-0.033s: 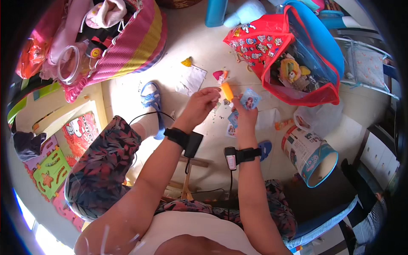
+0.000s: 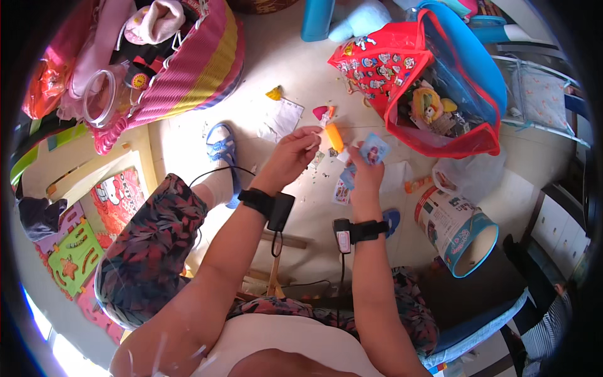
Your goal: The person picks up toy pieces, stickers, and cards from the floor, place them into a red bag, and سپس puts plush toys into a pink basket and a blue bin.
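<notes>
My right hand [image 2: 366, 169] is closed on blue picture cards [image 2: 375, 149], which stick out on both sides of the fingers. My left hand [image 2: 292, 154] is pinched together at the fingertips. A small pale bit shows there, too small to name. Just beyond the hands, a yellow-orange stick-like piece [image 2: 334, 137] lies on the floor. Beside it are a dark pink piece [image 2: 320, 113] and a small orange piece [image 2: 331, 112]. Another card [image 2: 342, 192] lies near my right wrist, and small scraps are scattered between the hands.
A striped woven basket [image 2: 188, 81] full of things stands at the left. At the right are an open red-edged bag [image 2: 392, 63] of toys and a tipped cardboard bucket [image 2: 449, 220]. A white paper [image 2: 281, 119] and a yellow piece [image 2: 274, 93] lie farther off.
A small white bit that showed by my right fingertips no longer shows there; a pale bit now shows at my left fingertips. Both hands have shifted only slightly.
</notes>
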The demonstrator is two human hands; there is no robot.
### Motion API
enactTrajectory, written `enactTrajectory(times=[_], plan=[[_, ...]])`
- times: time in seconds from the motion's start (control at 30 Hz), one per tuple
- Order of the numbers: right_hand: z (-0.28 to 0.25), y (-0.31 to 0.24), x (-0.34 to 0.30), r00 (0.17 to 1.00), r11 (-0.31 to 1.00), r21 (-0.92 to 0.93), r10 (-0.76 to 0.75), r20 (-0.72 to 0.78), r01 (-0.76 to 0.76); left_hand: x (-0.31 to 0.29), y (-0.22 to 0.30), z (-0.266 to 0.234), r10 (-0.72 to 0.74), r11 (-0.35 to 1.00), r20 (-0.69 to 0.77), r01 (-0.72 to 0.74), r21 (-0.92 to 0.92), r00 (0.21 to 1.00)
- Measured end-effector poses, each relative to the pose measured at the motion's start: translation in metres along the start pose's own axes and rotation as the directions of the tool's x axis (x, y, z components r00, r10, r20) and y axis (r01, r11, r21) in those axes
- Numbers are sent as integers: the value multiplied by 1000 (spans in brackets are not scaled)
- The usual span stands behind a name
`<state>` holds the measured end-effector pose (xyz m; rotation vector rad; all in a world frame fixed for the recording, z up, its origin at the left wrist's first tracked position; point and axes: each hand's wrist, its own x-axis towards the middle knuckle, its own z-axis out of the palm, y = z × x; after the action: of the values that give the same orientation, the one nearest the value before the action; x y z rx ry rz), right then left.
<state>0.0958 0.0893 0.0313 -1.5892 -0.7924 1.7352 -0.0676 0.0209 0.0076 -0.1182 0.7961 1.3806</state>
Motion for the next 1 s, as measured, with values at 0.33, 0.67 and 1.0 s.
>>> enactTrajectory(times=[0.33, 0.67, 1.0], plan=[[-54, -8, 26, 982, 979, -169, -135, -132, 112, 155, 7, 38, 430, 140, -69, 8, 990, 900], [-59, -55, 87, 926, 915, -145, -368, 80, 376, 129, 13, 2, 195, 686, 34, -161, 710, 980], [-80, -92, 167, 939, 909, -249, -344, 7, 335, 132, 6, 3, 71, 896, -185, 19, 444, 980]])
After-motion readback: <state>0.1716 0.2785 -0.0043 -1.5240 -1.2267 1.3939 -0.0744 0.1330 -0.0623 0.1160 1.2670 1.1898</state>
